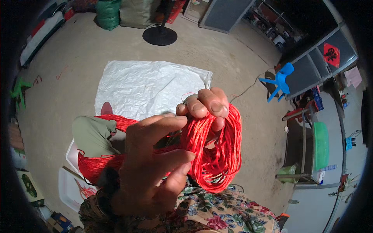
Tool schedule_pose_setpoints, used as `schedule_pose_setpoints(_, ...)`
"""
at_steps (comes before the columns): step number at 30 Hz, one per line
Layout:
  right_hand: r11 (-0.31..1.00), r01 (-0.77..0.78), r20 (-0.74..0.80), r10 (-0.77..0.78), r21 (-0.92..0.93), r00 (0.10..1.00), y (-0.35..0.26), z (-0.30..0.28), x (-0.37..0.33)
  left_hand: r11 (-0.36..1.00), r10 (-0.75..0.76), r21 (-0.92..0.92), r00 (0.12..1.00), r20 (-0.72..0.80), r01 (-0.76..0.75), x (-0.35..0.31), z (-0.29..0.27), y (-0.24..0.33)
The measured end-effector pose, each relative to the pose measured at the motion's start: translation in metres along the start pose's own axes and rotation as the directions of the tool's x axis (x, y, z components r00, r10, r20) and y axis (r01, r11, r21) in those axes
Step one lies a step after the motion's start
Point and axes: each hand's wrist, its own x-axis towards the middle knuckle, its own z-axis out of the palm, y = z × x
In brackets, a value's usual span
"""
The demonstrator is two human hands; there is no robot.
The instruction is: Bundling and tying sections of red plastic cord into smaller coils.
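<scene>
A thick hank of shiny red cord (211, 171) hangs in front of me, looped into an oval. My right hand (206, 106) grips its top, with the fingers curled over the strands; the hank hides most of its arm. Close to the camera, my left hand (149, 155) comes in from the lower left. Its fingers and thumb are bent but apart, tips near the hank's left side, with nothing visible between them. More red cord (97, 167) stretches around a grey-green trousered knee (91, 134) and passes behind my left hand.
A white woven sheet (143, 85) lies on the floor ahead. At the lower left is a white tray (70, 190) with red scraps. A blue stool (281, 79) stands right, near a table with a green basket (321, 145). A black round base (159, 36) stands farther back.
</scene>
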Motion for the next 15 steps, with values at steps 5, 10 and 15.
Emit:
schedule_pose_setpoints(5,0.999,0.029,-0.023,-0.029,0.012,0.999,-0.002,-0.003,0.0,1.0,0.003,0.023,1.0,0.016,-0.003,0.003,-0.003,-0.005)
schedule_pose_setpoints(10,1.0,0.023,-0.011,-0.023,-0.016,1.0,0.004,-0.014,-0.001,0.956,-0.24,-0.188,0.97,-0.049,0.227,-0.009,-0.006,-0.013)
schedule_pose_setpoints(15,0.997,0.029,-0.125,-0.038,-0.072,0.991,0.0,-0.004,0.003,0.942,-0.259,-0.216,0.966,0.025,0.258,-0.007,-0.006,-0.008)
